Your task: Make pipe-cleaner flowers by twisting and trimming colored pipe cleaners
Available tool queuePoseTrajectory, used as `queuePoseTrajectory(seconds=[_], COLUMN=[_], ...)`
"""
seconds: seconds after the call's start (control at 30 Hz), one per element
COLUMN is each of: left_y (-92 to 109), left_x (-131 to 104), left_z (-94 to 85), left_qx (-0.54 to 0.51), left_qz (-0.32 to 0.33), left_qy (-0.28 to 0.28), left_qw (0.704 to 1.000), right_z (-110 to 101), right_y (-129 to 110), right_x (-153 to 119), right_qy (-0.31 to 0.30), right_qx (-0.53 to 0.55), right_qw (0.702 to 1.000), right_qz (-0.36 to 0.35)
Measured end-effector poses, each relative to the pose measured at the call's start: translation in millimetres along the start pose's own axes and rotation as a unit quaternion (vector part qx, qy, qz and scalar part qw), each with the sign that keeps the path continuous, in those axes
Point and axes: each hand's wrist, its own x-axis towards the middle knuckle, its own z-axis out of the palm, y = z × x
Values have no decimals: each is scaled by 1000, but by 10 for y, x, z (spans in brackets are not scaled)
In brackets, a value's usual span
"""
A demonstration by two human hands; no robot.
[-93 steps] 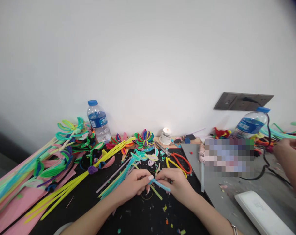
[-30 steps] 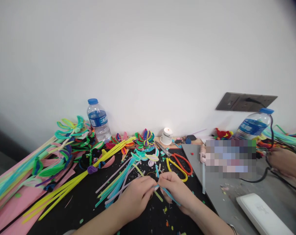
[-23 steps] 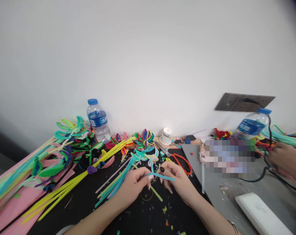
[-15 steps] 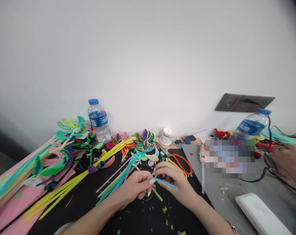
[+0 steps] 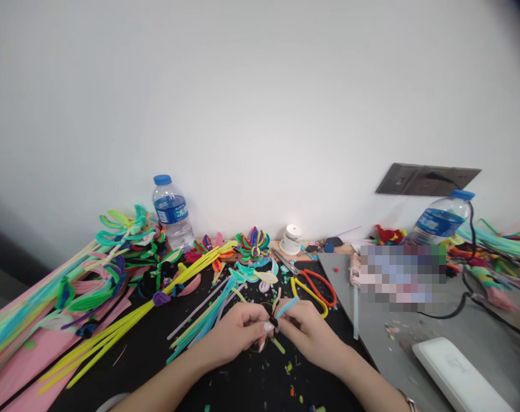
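Close together over the black tabletop (image 5: 238,383), both my hands work on a small cluster of fuzzy pipe cleaners. My left hand (image 5: 245,329) pinches a short black pipe cleaner (image 5: 274,321) between thumb and finger. My right hand (image 5: 309,332) is closed at the same cluster, with a light blue pipe cleaner (image 5: 287,306) sticking up from its fingertips. A cream strip (image 5: 277,297) rises between the hands. Below the fingers a pale green pipe cleaner (image 5: 279,345) shows; whether it is held or lying on the table, I cannot tell.
Scissors (image 5: 288,263) lie beyond my right hand. Pipe-cleaner flowers (image 5: 254,245) and yellow stems (image 5: 157,303) spread leftward. To the right are a glue gun (image 5: 355,269), a grey board (image 5: 397,355), a white case (image 5: 455,366) and a cable (image 5: 451,312). Water bottles (image 5: 173,212) stand by the wall.
The light blue strip pointed right and down; now it points up and right. The black piece shows more clearly between my fingertips. Another person's hand at right has mostly left view.
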Motion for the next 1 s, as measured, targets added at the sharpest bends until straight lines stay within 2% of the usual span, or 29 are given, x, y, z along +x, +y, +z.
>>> queuePoseTrajectory(seconds=[0.07,0.17,0.33,0.43,0.53,0.63,0.7,0.77,0.93,1.0], left_y=[22,46,42,26,18,29,45,58,14,-28], left_x=[-3,-22,-77,-100,-97,-67,-39,-9,36,41], left_z=[16,31,41,52,62,54,33,3,-44,-39], left_qx=[60,168,308,349,366,308,220,133,4,-58], left_qz=[30,75,153,193,197,151,112,98,101,89], left_qy=[23,55,82,73,63,77,90,101,158,161], left_qw=[997,981,936,914,907,936,965,981,982,981], right_z=[20,50,98,107,105,100,93,83,92,118], right_y=[2,11,39,45,33,21,23,36,69,70], right_x=[10,19,6,-1,2,17,31,45,57,51], right_qy=[9,0,-23,-24,-28,-17,-7,4,37,39], right_qx=[28,128,323,386,412,421,442,459,438,411], right_qw=[998,982,912,883,871,863,854,850,871,888], right_qz=[57,136,252,267,266,280,275,258,217,204])
